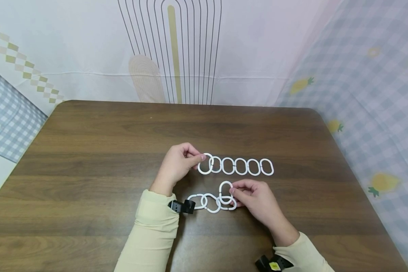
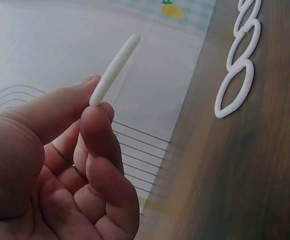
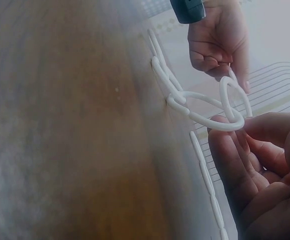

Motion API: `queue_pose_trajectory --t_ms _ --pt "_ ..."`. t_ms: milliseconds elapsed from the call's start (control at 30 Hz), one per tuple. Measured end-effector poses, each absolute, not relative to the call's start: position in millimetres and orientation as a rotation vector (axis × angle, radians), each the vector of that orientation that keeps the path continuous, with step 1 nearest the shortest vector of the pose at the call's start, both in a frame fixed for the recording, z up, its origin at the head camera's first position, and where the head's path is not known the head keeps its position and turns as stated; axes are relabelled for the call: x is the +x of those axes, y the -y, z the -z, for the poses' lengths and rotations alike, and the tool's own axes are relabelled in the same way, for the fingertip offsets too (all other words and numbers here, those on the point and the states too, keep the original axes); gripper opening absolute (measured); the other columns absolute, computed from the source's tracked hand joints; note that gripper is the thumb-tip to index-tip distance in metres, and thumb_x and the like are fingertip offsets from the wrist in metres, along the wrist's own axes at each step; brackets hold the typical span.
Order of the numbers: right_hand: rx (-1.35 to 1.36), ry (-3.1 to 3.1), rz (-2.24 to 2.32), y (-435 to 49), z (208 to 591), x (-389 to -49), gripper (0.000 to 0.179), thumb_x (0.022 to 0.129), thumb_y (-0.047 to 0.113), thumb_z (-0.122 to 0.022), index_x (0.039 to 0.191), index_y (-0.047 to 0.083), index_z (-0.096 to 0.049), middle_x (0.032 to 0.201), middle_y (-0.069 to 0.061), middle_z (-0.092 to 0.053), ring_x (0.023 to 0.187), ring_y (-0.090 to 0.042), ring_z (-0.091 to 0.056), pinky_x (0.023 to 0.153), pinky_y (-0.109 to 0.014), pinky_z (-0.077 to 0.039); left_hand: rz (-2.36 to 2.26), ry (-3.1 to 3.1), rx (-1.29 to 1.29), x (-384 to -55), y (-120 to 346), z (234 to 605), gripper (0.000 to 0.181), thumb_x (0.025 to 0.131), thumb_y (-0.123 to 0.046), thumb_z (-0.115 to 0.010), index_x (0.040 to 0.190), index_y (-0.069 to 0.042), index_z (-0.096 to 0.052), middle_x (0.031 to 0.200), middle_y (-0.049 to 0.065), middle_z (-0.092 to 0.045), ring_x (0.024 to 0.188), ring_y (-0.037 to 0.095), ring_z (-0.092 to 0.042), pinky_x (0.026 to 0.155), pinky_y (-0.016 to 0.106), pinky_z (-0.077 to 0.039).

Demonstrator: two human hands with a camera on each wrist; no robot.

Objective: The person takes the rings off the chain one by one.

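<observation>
Between thumb and fingertips my left hand (image 1: 179,163) pinches a white oval plastic link (image 2: 116,69), lifted off the table and seen edge-on in the left wrist view. In the head view it overlaps the left end of a row of loose links (image 1: 240,166). Closer to me, my right hand (image 1: 257,197) pinches the right end of a chain of white links (image 1: 212,204). One link (image 3: 223,97) stands up, looped through the pinched end. The chain's left end is partly hidden by the left wrist's camera.
Everything lies on a brown wooden table (image 1: 88,158) with rounded far corners. A pale patterned cloth (image 1: 251,49) hangs behind its far edge, and blue checked cloth (image 1: 370,94) covers the right side. Black cameras (image 1: 183,206) are strapped to both wrists.
</observation>
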State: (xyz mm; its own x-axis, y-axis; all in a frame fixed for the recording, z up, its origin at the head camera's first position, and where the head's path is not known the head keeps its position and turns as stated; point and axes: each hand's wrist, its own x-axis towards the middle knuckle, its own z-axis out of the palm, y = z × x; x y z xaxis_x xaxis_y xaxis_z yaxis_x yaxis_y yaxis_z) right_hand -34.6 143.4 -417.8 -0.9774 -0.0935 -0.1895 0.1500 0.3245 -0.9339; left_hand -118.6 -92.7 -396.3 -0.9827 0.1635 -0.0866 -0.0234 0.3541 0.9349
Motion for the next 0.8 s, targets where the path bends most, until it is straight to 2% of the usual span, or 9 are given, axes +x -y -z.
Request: queue_pose_trajectory --t_ms 200,500,800 --pt "0.054 -2.377 1.715 -143.2 418.2 -34.5 0.020 0.091 0.005 -0.072 0.105 -0.010 -0.070 0.089 -0.018 -0.073 0.070 -0.013 -0.071 0.064 -0.031 -0.061 -1.684 -2.455 0.103 -119.0 93.0 397.0 0.015 0.088 -0.016 -0.078 0.084 -0.006 -0.068 0.063 0.003 -0.063 0.068 0.034 -0.062 0.055 0.028 -0.040" --pt "0.044 -2.367 1.724 -142.1 417.4 -34.7 0.020 0.091 0.004 -0.072 0.104 -0.010 -0.070 0.089 -0.019 -0.073 0.070 -0.011 -0.070 0.064 -0.031 -0.061 -1.676 -2.468 0.085 -119.1 94.5 399.1 0.015 0.089 -0.016 -0.077 0.084 -0.007 -0.066 0.062 0.002 -0.062 0.069 0.038 -0.064 0.053 0.028 -0.038" --pt "0.044 -2.367 1.720 -142.1 416.3 -34.1 0.020 0.091 0.004 -0.072 0.104 -0.010 -0.070 0.089 -0.019 -0.073 0.071 -0.012 -0.070 0.064 -0.030 -0.061 -1.679 -2.429 0.054 -121.2 94.3 401.1 0.012 0.090 -0.013 -0.076 0.093 -0.004 -0.068 0.071 0.006 -0.067 0.074 0.036 -0.067 0.059 0.026 -0.045"
